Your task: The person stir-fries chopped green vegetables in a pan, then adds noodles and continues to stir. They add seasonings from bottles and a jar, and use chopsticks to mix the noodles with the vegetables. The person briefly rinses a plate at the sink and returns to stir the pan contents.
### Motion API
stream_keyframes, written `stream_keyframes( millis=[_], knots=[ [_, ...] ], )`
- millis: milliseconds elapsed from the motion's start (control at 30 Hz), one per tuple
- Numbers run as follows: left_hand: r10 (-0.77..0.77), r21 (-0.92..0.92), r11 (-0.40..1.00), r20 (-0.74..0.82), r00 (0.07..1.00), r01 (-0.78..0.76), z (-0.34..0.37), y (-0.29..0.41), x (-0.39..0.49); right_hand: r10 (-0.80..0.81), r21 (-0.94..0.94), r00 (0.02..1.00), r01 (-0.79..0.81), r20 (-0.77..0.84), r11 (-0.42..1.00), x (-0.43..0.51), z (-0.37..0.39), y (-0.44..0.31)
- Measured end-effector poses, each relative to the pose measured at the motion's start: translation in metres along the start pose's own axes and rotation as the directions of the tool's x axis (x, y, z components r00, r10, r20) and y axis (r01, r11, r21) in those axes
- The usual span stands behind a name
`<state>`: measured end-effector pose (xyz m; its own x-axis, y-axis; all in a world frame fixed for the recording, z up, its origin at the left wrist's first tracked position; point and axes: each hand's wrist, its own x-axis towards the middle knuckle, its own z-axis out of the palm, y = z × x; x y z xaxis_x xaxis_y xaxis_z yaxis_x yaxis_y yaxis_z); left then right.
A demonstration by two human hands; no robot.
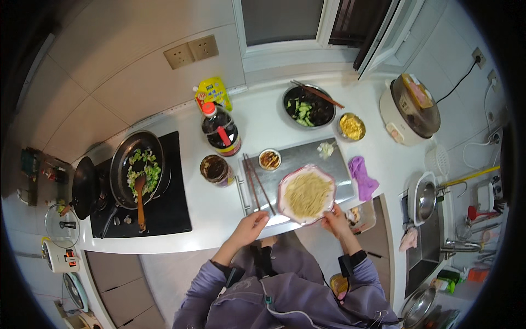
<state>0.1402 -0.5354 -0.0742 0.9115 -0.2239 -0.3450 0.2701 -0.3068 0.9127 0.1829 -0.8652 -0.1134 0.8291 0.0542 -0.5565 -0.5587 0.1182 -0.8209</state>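
My right hand (337, 222) grips the lower right rim of a bowl of noodles (308, 192) over a metal board (300, 158). By the board's lower left edge is my left hand (252, 226), its fingers at the near ends of a pair of chopsticks (259, 183); whether it grips them cannot be told. A small bowl of dark sauce (270, 159) and chopped white pieces (326, 149) sit on the board. To the left stand an open jar of dark paste (216, 170) and a large bottle of dark liquid (221, 130).
On the cooktop (176, 197), a frying pan (137, 169) holds chopped greens and a wooden spatula (140, 197). Behind the board are a bowl of dark food and cucumber (309, 107) and a small bowl of egg (351, 126). A purple cloth (362, 179) lies right, before the sink (425, 251).
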Motion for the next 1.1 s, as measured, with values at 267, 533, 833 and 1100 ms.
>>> stream_keyframes(
  millis=[267,533,833,1100],
  knots=[
    [-0.273,-0.526,0.842,-0.228,0.934,0.118,0.016,0.011,-0.011,0.201,-0.323,0.885,-0.061,0.420,0.944,0.000,0.068,-0.058],
    [-0.329,-0.454,0.891,-0.657,0.678,-0.009,-0.070,0.041,-0.136,0.173,-0.414,0.586,0.305,0.791,0.858,-0.025,0.193,-0.115],
    [0.080,0.046,0.993,-0.944,0.321,-0.110,-0.283,0.041,-0.234,-0.160,-0.237,0.304,0.911,0.939,0.337,-0.062,0.414,-0.078],
    [0.508,0.707,0.535,-0.706,0.493,0.462,-0.438,0.019,-0.192,0.054,-0.693,0.699,0.714,0.713,-0.100,-0.095,0.570,-0.018]
  ],
)
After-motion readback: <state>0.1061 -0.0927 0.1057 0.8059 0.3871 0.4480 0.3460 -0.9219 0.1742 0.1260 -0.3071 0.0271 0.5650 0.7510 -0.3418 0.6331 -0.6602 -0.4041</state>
